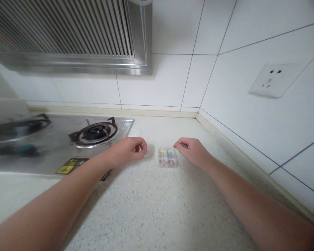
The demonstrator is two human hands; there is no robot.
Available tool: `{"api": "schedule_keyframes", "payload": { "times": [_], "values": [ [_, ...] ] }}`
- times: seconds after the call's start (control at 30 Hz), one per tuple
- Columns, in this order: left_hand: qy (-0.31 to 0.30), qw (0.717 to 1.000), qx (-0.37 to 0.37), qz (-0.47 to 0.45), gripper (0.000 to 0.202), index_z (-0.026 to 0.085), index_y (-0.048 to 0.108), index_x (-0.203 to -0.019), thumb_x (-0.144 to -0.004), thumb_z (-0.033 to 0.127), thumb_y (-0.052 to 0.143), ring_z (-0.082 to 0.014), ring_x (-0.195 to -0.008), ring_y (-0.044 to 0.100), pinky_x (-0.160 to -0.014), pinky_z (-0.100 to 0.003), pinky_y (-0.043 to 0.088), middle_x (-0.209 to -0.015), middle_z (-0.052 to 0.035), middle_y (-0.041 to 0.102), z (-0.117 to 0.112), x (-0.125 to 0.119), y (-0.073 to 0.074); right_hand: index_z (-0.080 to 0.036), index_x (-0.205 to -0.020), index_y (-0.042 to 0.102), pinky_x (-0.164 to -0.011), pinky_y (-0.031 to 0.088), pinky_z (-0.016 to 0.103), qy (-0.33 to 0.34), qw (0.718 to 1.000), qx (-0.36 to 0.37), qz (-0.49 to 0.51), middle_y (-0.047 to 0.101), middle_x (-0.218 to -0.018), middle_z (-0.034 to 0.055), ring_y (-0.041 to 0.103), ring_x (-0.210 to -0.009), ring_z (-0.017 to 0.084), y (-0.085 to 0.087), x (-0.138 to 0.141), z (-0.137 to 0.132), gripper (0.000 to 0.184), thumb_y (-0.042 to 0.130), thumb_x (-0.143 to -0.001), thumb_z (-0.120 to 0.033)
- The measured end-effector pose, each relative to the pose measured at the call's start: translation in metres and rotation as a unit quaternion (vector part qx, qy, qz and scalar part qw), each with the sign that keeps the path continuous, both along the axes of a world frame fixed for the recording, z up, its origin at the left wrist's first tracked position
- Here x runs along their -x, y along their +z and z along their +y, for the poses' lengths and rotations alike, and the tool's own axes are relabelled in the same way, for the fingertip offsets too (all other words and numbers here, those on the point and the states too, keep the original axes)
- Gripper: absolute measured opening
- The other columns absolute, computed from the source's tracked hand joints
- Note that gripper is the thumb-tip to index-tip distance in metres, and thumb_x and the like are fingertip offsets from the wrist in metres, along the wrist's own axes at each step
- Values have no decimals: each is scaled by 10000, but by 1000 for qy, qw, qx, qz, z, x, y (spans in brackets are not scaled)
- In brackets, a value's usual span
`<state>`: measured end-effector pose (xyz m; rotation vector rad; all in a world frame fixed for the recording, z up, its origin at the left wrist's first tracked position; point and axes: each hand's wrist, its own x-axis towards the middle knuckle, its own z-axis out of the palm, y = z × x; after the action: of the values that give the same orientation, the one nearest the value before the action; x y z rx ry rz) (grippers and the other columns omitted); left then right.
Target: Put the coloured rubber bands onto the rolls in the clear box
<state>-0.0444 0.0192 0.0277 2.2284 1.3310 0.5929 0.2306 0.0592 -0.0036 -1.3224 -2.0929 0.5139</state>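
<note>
A small clear plastic box [167, 164] with several compartments lies on the counter between my hands. Yellow, teal and pinkish small items show in its compartments, too small to name. Just left of the box, my left hand [132, 150] is closed in a pinch, thumb against fingertips; a tiny pale thing seems to show at the tips, but its kind is unclear. My right hand [192, 150] is at the box's upper right corner, its fingers pressed together. Whatever they may hold is hidden.
A clear flat plate [135, 132], perhaps a lid, lies beside the steel gas stove [65, 134] on the left. The speckled counter [157, 205] ends at tiled walls. A range hood [141, 45] hangs above; a socket [276, 78] is on the right wall.
</note>
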Motion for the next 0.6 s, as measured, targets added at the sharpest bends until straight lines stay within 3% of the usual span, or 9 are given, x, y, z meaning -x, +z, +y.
{"api": "schedule_keyframes", "payload": {
  "times": [0.07,0.17,0.23,0.43,0.6],
  "values": [
    [14,991,38,-130,133,144,579,-808,-821,277,577,-96,-601,496,-537,-207,364,-731,-17,618,-2,-9,-3,-173,-809,732,-525,309,258,4,1000,-2,6,602,-592,4,468,-522,112,0,1,-1,271,519,-866,-330],
    [45,940,95,-323,217,141,527,-807,-862,343,584,-58,-487,424,-433,-181,291,-698,-9,596,-7,-22,-6,-170,-820,730,-519,305,253,12,1000,-12,14,599,-592,5,457,-515,105,-1,3,-2,267,521,-872,-326],
    [47,910,110,-397,243,135,525,-793,-856,350,620,-45,-460,389,-408,-174,267,-680,-4,584,-10,-29,-5,-172,-824,730,-516,306,247,19,1000,-16,18,601,-596,4,453,-513,100,-2,3,-1,265,519,-878,-324],
    [29,864,149,-480,241,130,533,-789,-848,323,665,-42,-474,414,-411,-161,295,-713,-20,614,-21,-42,-3,-176,-830,727,-509,329,233,39,998,-20,54,616,-614,3,486,-524,97,-3,5,-3,219,547,-867,-296],
    [-14,858,183,-480,246,126,556,-807,-873,340,655,-36,-477,439,-430,-162,334,-733,-19,615,-26,-53,-12,-157,-868,688,-544,404,230,98,982,-25,162,668,-714,29,559,-599,112,6,16,-19,200,562,-889,-310]
  ]
}}
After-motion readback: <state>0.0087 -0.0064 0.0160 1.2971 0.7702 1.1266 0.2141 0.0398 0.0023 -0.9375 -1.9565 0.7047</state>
